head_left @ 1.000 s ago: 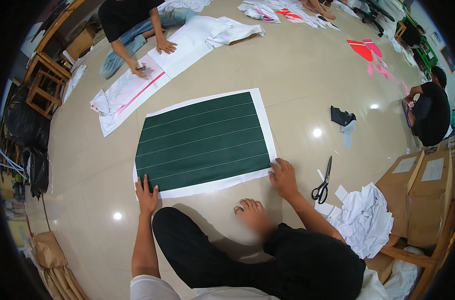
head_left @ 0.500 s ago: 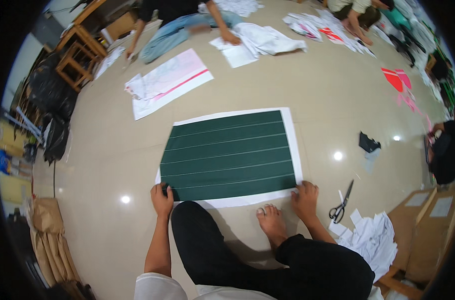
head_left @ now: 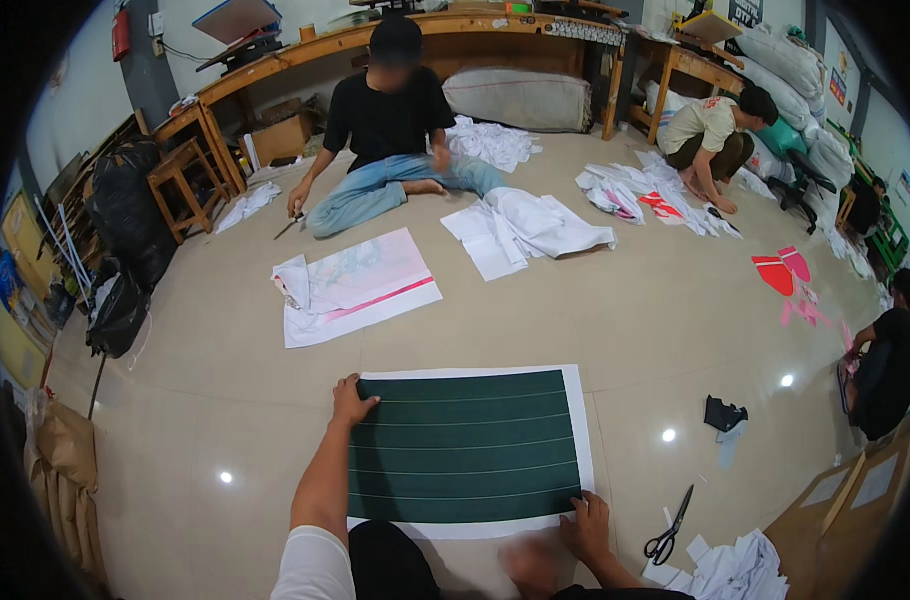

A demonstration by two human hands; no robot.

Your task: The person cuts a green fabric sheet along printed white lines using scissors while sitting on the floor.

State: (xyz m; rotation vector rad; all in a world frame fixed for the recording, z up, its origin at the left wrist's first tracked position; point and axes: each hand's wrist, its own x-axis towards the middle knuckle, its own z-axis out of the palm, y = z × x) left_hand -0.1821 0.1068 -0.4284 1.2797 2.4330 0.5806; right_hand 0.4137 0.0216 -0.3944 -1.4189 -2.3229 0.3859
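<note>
A dark green sheet (head_left: 465,433) with thin pale lines and white margins lies flat on the floor before me. It may be cloth or paper; I cannot tell. My left hand (head_left: 351,402) rests at its far left corner, thumb spread away from the fingers over the green. At the near right corner, my right hand (head_left: 587,525) has thumb and fingers closed on the edge. Black-handled scissors (head_left: 670,530) lie on the floor to the right of that hand, beside a heap of white scraps (head_left: 740,568).
Beyond the sheet lie a pink-and-white printed piece (head_left: 365,285) and white cloth (head_left: 530,230). A seated person (head_left: 390,120) holds scissors there; another crouches (head_left: 710,140) at the far right. Cardboard boxes (head_left: 845,510) stand near right, black bags (head_left: 130,215) at left.
My view has tilted up, showing more of the room. My left hand has gone from the sheet's near left corner to its far left corner. The right hand stays at the near right corner.
</note>
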